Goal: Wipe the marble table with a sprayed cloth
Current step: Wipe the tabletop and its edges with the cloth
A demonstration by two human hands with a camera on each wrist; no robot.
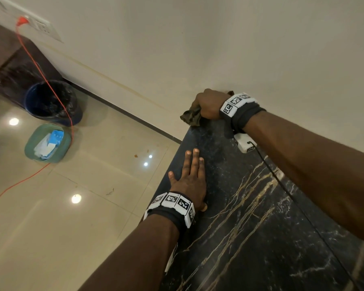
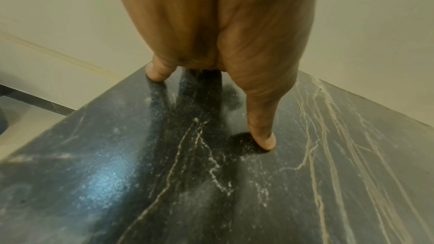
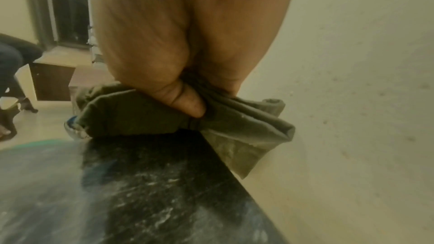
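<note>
The black marble table [image 1: 261, 217] with gold veins runs along the wall. My right hand [image 1: 208, 105] grips a bunched olive-green cloth [image 1: 192, 117] at the table's far corner by the wall; the cloth [image 3: 131, 116] hangs over the edge, pinched under my thumb [image 3: 187, 103]. My left hand [image 1: 192, 177] lies flat on the marble near its left edge, fingers straight. In the left wrist view its fingertips [image 2: 264, 140] touch the dark marble [image 2: 234, 183].
A cream wall [image 1: 219, 49] borders the table's far side. On the tiled floor to the left stand a dark blue bin [image 1: 53, 101] and a green tub [image 1: 47, 143] with papers. An orange cable [image 1: 51, 89] trails from a wall socket. A black wire [image 1: 282, 185] crosses the marble.
</note>
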